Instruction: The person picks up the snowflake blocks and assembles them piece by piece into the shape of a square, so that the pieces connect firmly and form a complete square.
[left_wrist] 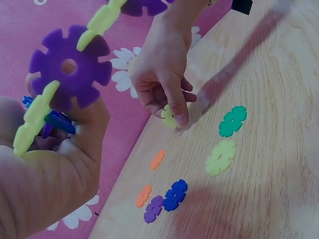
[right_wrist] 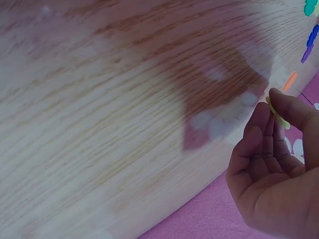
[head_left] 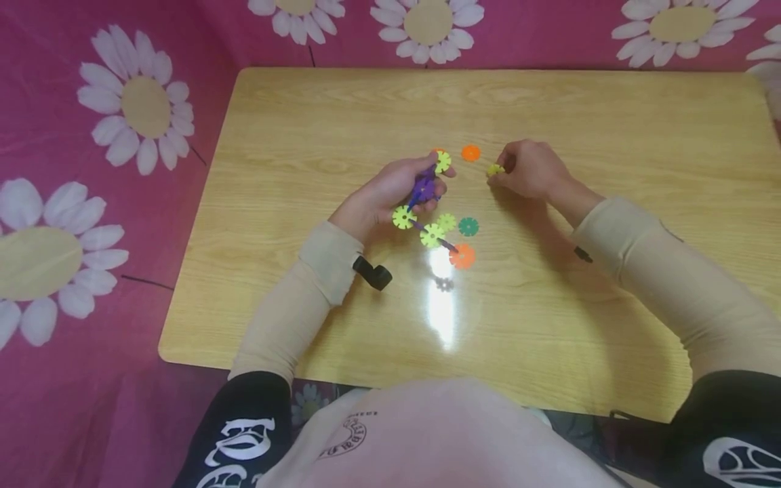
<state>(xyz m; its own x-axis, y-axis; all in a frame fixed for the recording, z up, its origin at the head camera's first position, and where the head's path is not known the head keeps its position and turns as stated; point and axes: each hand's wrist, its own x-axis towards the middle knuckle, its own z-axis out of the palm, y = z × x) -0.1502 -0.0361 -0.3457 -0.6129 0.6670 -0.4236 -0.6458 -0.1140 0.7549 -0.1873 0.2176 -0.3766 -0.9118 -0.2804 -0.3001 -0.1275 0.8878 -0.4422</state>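
Note:
My left hand (head_left: 393, 183) holds a chain of notched plastic discs (head_left: 424, 190), purple, blue and yellow-green, slotted edge to edge. The chain hangs past the wrist side and ends in an orange disc (head_left: 462, 256). Close up in the left wrist view, a large purple disc (left_wrist: 89, 59) has yellow-green ones slotted into its notches. Over the right part of the table, my right hand (head_left: 537, 169) pinches a single yellow-green disc (head_left: 495, 169) between thumb and fingertips; the right wrist view shows that disc (right_wrist: 277, 114) nearly edge-on.
On the wooden table (head_left: 641, 149) lie loose discs: an orange one (head_left: 470, 153) between the hands, a green one (head_left: 468, 226) and a yellow-green one (head_left: 447, 221) nearer me. The left wrist view also shows a blue disc (left_wrist: 175, 195) and a purple disc (left_wrist: 153, 209).

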